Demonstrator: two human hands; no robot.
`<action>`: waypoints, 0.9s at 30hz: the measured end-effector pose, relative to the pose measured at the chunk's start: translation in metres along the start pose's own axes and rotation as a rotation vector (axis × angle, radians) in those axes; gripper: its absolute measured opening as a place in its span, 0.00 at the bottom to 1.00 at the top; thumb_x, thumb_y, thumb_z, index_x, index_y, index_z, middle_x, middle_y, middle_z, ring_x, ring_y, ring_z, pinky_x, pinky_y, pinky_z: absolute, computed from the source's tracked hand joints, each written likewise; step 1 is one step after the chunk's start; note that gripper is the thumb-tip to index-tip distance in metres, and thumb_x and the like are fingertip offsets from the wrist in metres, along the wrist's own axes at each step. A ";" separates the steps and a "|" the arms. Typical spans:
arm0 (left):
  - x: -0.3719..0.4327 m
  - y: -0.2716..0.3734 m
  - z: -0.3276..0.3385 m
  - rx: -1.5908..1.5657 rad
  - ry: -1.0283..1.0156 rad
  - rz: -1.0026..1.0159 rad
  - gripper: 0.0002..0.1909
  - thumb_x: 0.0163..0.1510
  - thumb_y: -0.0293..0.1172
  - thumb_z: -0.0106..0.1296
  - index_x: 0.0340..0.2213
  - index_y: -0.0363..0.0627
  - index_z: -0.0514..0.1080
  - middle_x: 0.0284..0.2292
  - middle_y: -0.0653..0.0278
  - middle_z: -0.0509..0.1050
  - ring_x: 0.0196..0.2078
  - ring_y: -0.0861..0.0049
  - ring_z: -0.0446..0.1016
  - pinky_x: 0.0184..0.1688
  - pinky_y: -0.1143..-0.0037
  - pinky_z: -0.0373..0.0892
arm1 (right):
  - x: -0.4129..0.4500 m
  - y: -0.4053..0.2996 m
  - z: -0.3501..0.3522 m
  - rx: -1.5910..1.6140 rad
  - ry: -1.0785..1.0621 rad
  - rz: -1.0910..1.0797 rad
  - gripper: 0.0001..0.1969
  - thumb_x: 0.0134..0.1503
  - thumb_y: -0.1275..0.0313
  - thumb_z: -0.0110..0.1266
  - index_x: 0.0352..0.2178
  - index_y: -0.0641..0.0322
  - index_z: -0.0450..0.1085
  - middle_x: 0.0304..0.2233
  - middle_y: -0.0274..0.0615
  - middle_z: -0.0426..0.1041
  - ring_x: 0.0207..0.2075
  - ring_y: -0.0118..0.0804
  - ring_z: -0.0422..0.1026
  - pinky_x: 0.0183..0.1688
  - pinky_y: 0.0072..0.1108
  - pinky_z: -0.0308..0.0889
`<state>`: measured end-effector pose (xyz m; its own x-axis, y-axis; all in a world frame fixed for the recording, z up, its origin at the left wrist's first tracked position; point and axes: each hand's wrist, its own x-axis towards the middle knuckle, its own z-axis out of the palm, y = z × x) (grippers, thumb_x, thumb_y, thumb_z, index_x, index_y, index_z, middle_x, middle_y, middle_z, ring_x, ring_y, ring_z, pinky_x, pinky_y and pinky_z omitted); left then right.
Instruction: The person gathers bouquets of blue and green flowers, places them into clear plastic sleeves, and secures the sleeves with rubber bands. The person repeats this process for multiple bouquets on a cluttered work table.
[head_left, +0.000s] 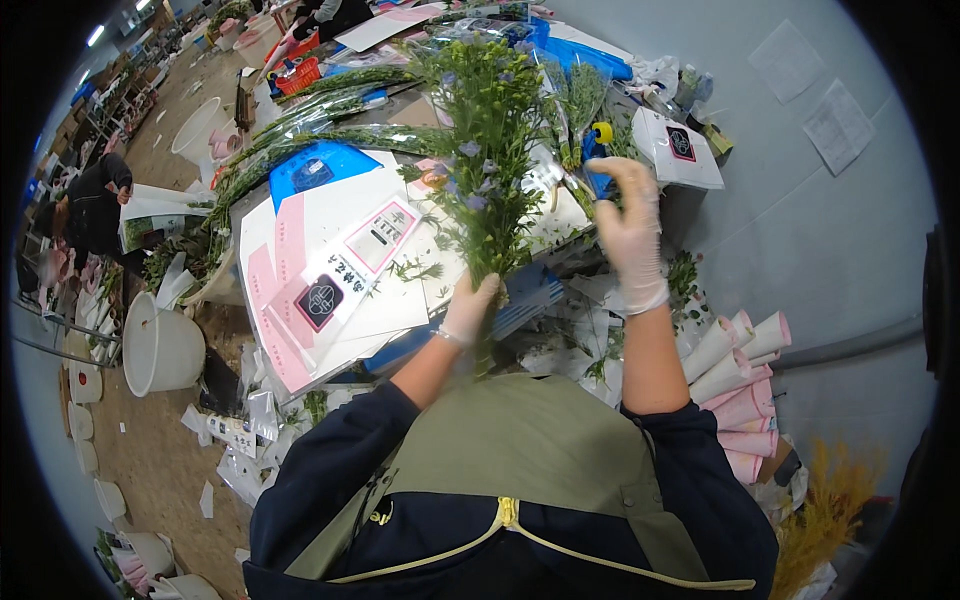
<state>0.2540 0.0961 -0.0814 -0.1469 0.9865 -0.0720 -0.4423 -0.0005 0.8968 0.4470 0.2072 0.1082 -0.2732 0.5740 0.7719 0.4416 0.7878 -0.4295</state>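
Observation:
My left hand (471, 309), in a thin translucent glove, grips the stems of an upright bunch of green foliage with small purple flowers (484, 157). To the right of the bunch, my gloved right hand (628, 225) is raised with fingers curled and apart, holding nothing. Beyond it, a blue tape dispenser with a yellow wheel (600, 135) lies beside more wrapped stems. Printed clear flower sleeves (352, 262) rest on white and pink sheets on the worktable, left of the bunch. Leaf scraps are scattered over the sheets.
Long wrapped green bunches (330, 139) lie across the table's far left. A white box (679, 146) stands at the far right by the wall. White buckets (163, 345) are on the floor at left, where another person (94, 199) works. Rolled pink-and-white paper (739, 367) stands at right.

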 end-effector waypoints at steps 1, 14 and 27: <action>0.001 0.000 0.000 0.009 -0.012 0.015 0.18 0.58 0.42 0.54 0.40 0.40 0.64 0.28 0.65 0.70 0.28 0.80 0.67 0.30 0.78 0.66 | -0.004 -0.005 0.014 -0.065 -0.048 -0.043 0.10 0.51 0.72 0.56 0.37 0.57 0.72 0.39 0.40 0.68 0.44 0.40 0.66 0.52 0.32 0.58; 0.002 -0.003 0.004 0.125 -0.035 0.017 0.26 0.57 0.47 0.55 0.45 0.38 0.64 0.30 0.65 0.69 0.30 0.80 0.67 0.33 0.78 0.66 | -0.009 -0.016 0.065 -0.091 -0.155 -0.043 0.06 0.45 0.67 0.59 0.26 0.51 0.70 0.30 0.35 0.67 0.39 0.42 0.64 0.43 0.33 0.53; -0.002 0.001 -0.001 0.035 -0.012 0.060 0.20 0.59 0.43 0.53 0.41 0.39 0.63 0.26 0.63 0.69 0.27 0.78 0.67 0.30 0.77 0.66 | 0.007 -0.009 0.056 0.090 0.299 -0.179 0.06 0.55 0.72 0.57 0.30 0.55 0.66 0.33 0.35 0.72 0.35 0.37 0.68 0.42 0.30 0.58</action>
<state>0.2528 0.0939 -0.0807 -0.1613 0.9868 -0.0119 -0.4021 -0.0547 0.9140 0.3934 0.2167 0.0918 -0.0715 0.3452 0.9358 0.3284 0.8940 -0.3047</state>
